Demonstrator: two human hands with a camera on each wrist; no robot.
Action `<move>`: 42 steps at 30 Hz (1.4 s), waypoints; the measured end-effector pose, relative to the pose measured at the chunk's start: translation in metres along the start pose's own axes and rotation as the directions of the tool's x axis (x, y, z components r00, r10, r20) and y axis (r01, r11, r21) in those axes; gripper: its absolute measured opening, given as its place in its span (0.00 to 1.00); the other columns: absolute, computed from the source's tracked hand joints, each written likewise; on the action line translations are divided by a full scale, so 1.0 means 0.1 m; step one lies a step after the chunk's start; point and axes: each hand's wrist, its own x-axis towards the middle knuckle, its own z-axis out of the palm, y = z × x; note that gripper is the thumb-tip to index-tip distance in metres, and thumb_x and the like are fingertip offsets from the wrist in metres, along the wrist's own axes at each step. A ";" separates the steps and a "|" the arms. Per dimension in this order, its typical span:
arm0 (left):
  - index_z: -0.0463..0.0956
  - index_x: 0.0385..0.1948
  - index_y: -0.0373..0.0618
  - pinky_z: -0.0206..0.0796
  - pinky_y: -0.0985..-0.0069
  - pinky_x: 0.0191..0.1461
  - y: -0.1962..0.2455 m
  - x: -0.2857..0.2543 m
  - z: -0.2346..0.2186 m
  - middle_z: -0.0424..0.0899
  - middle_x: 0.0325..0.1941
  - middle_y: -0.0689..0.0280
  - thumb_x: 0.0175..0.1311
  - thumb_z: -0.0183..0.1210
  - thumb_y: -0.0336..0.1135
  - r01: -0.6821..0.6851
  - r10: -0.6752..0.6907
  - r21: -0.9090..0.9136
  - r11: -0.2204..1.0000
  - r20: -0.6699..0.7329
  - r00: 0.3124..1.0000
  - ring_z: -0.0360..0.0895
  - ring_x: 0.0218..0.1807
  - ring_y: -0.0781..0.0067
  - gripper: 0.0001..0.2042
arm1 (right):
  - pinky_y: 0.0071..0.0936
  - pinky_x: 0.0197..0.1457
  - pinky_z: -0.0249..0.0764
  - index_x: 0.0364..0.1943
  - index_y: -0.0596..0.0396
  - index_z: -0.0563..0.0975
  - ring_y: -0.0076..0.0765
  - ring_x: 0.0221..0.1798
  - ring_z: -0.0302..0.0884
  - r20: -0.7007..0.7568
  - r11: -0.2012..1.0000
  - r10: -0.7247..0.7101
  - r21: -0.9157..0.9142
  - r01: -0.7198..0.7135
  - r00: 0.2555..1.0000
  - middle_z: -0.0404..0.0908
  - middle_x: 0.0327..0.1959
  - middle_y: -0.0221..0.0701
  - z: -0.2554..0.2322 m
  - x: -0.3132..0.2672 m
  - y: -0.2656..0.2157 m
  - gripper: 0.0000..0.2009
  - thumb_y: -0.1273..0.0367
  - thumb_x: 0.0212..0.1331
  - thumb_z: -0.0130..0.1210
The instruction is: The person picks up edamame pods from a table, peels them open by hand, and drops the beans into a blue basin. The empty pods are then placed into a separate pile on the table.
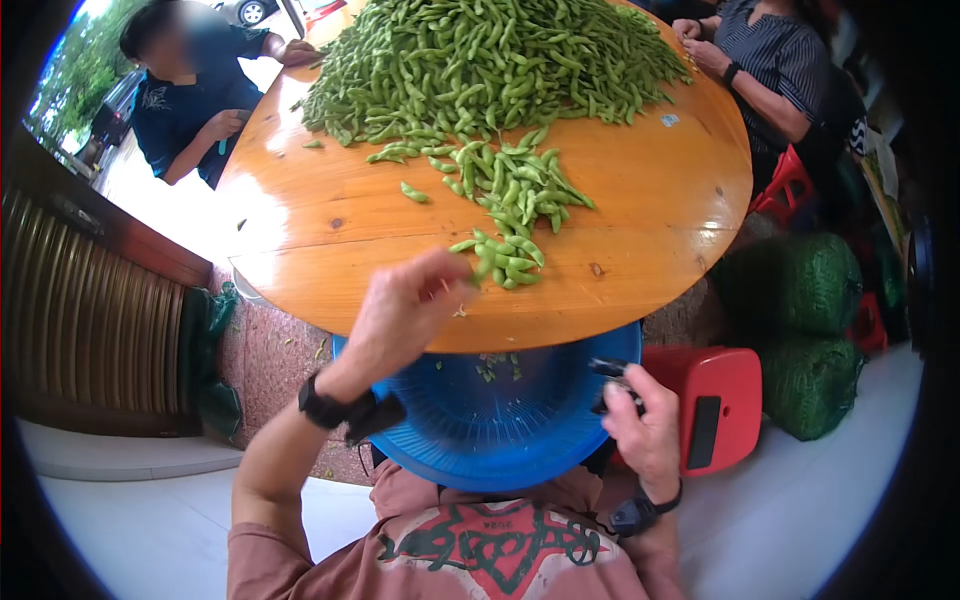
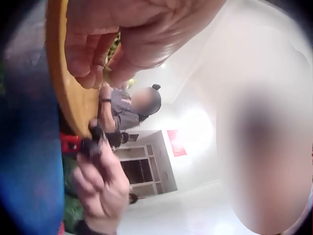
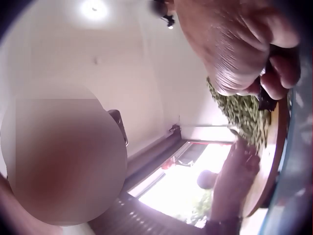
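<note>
My left hand is blurred over the table's near edge, beside a small cluster of green soybean pods. In the left wrist view its thumb and fingers pinch a pod, mostly hidden by the fingertips. To the right, over the basin's rim, my right hand grips a small black hand tool; its kind is unclear under the curled fingers. Below both hands sits a blue plastic basin with a few green bits at its bottom. A loose trail of pods runs back toward a large heap.
The round wooden table overhangs the basin. A red plastic stool stands at the right, with full green mesh sacks beyond it. One person sits at the far left, another at the far right. A ribbed shutter is at left.
</note>
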 end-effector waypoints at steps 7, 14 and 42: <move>0.76 0.38 0.40 0.69 0.83 0.29 0.24 -0.72 0.56 0.81 0.28 0.68 0.70 0.61 0.30 0.479 -0.147 -0.838 0.261 0.456 0.878 0.77 0.28 0.82 0.05 | 0.17 0.23 0.59 0.37 0.59 0.74 0.13 0.21 0.62 0.337 0.834 0.011 0.516 -0.194 0.941 0.67 0.20 0.19 0.49 0.11 -0.09 0.06 0.70 0.72 0.52; 0.75 0.36 0.40 0.68 0.83 0.30 0.30 -0.81 0.70 0.80 0.29 0.69 0.69 0.63 0.29 0.376 -0.238 -0.804 0.460 0.296 0.925 0.75 0.28 0.84 0.06 | 0.17 0.23 0.61 0.37 0.61 0.73 0.13 0.22 0.63 0.295 0.872 0.032 0.459 -0.171 0.955 0.68 0.24 0.22 0.55 0.10 -0.03 0.06 0.71 0.72 0.52; 0.69 0.56 0.40 0.70 0.80 0.31 0.19 -0.72 0.63 0.80 0.27 0.67 0.71 0.62 0.37 0.469 -0.079 -0.493 0.733 0.624 0.778 0.79 0.29 0.80 0.18 | 0.30 0.33 0.68 0.39 0.62 0.77 0.38 0.29 0.71 0.301 0.974 -0.164 0.198 0.106 0.940 0.72 0.29 0.35 0.50 0.10 0.17 0.04 0.77 0.61 0.56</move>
